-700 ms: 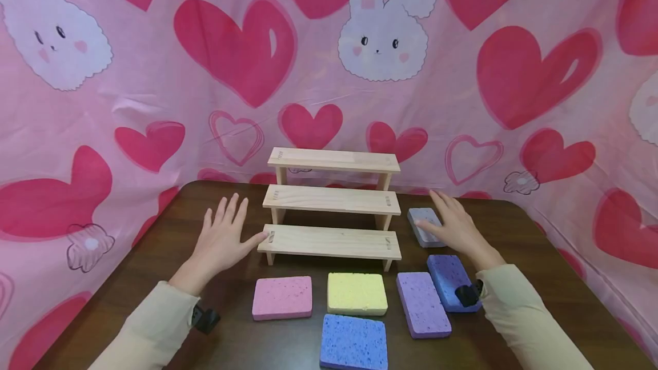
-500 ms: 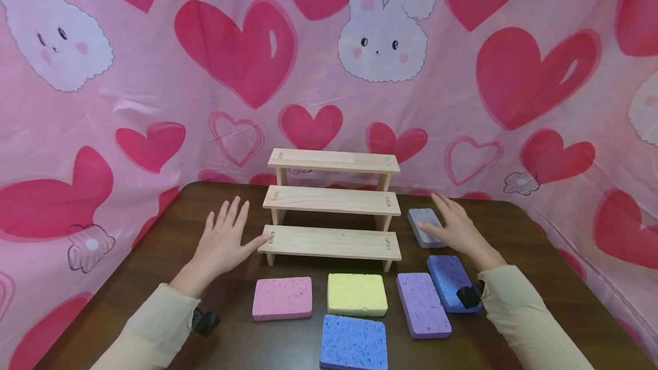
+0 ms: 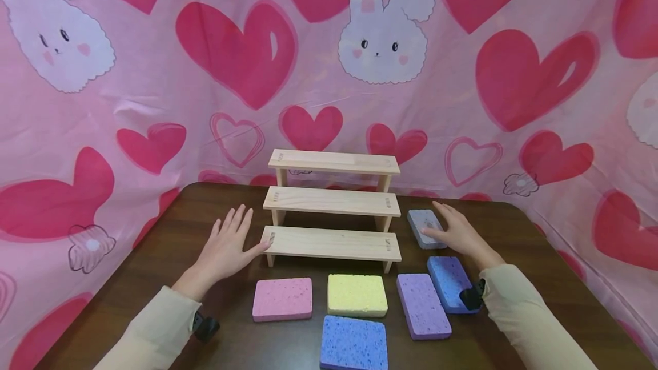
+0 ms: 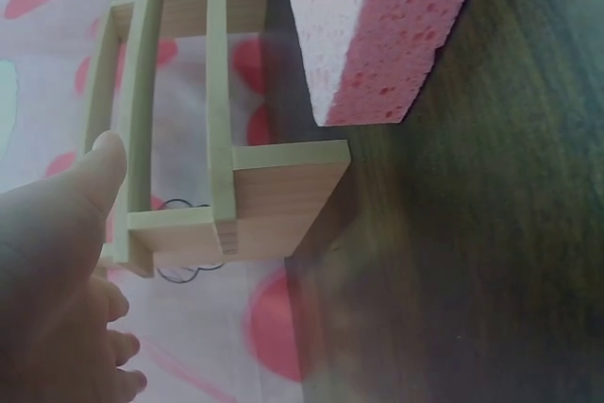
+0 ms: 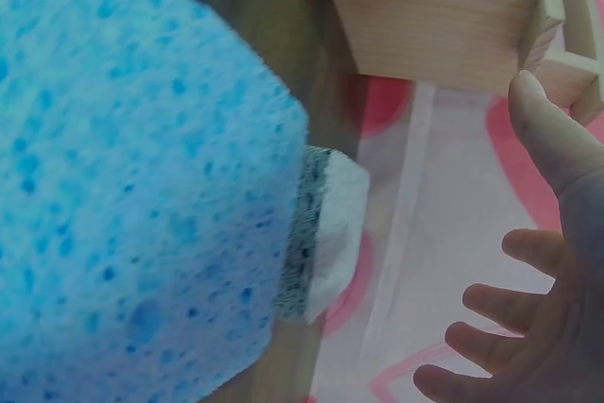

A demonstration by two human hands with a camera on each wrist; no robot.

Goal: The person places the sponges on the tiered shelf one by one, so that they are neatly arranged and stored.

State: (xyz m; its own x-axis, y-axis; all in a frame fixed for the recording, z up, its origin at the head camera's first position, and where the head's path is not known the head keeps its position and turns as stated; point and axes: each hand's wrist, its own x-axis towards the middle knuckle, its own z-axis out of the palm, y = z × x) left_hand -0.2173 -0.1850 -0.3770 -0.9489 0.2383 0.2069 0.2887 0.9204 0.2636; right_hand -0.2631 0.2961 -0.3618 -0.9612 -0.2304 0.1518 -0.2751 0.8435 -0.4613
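A three-tier wooden stand [image 3: 331, 242] is at the middle of the table. Left of its lowest step hovers my left hand [image 3: 226, 250], fingers spread, thumb by the step's left end; touching or not, I cannot tell. My right hand [image 3: 460, 236], its fingers extended, is above the table near a grey-blue sponge [image 3: 422, 221] and holds nothing. In front of the stand lie a pink sponge [image 3: 282, 299], a yellow sponge [image 3: 357, 295] and a blue sponge [image 3: 353, 342]. A purple sponge [image 3: 423, 306] sits beside another blue sponge [image 3: 448, 281], partly hidden by the right wrist camera.
The dark wooden table [image 3: 154, 267] carries everything. Behind it and at both sides hangs a pink cloth [image 3: 319, 90] printed with hearts and rabbits. A black wrist camera [image 3: 205, 327] is on the left sleeve.
Both hands have come slightly lower in the head view, the left a bit more and a little rightward. The head view has tilted up a touch. Stand and sponges stay put.
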